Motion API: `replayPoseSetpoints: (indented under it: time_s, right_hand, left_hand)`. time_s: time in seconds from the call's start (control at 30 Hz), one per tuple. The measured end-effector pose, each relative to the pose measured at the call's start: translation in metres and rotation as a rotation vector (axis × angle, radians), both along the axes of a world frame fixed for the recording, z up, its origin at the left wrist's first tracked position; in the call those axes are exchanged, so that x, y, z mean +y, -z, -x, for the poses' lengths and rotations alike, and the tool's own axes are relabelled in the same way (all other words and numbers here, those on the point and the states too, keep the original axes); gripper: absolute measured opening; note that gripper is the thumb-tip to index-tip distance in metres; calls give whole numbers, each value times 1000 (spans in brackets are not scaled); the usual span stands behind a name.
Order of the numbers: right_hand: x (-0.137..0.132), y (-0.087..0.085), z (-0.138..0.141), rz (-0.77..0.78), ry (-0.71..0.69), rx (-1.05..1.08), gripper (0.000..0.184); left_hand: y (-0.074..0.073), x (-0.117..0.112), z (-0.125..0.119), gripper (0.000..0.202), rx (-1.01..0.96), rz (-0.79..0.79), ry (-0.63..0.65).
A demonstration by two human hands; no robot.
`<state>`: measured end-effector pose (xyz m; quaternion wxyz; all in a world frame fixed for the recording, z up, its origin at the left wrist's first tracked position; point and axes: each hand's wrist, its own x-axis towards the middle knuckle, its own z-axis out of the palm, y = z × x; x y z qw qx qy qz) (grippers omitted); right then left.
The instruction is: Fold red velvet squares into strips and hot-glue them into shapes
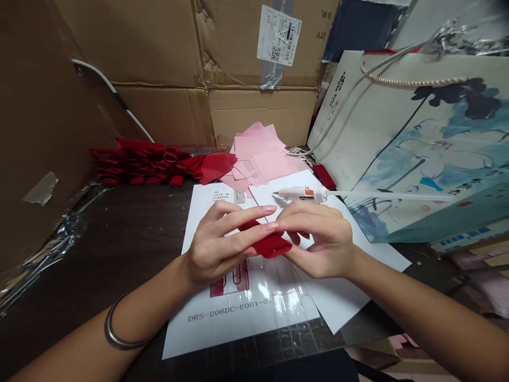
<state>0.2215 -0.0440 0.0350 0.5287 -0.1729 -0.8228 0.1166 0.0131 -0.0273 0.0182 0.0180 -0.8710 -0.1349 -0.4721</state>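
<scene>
My left hand [222, 241] and my right hand [322, 241] meet over a folded red paper piece [271, 245] and both pinch it between fingers and thumb. They work above a laminated white sheet [238, 313] printed "DRS-206DC-E001". A white glue gun [304, 194] with an orange trigger lies just beyond my right hand, its glue stick pointing right. A silver bangle sits on my left wrist.
A pile of pink paper squares [260, 156] lies behind the sheet. A row of folded red pieces [147, 162] lines the back left. Cardboard boxes [167, 63] stand behind and on the left. A painted gift bag [429, 143] leans at the right.
</scene>
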Motion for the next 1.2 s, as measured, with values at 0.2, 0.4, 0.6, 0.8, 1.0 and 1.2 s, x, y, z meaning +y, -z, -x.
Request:
replayPoseSetpoints:
  time_s: [0.2,0.4,0.6,0.8,1.0,1.2]
  right_hand:
    - [-3,10,-8,-165,167,-128,23]
    - [-4,12,-10,-220,192,-137,16]
    - [-3,11,-9,-235,202,-123,20]
    - [-8,11,-9,-187,127,-42,28]
    - [-9,10,-9,-178,129,-46,18]
    - [-9,10,-7,-130,109,-35,16]
  left_hand:
    - [6,-3,-7,33,-101,128,93]
    - [8,-13,-17,31,-237,259,162]
    - [7,-15,-17,26,-227,255,127]
    - [6,-16,-16,27,-223,250,90]
    - [5,-17,-17,26,-219,259,69]
    - [4,-18,-19,25,-240,268,107]
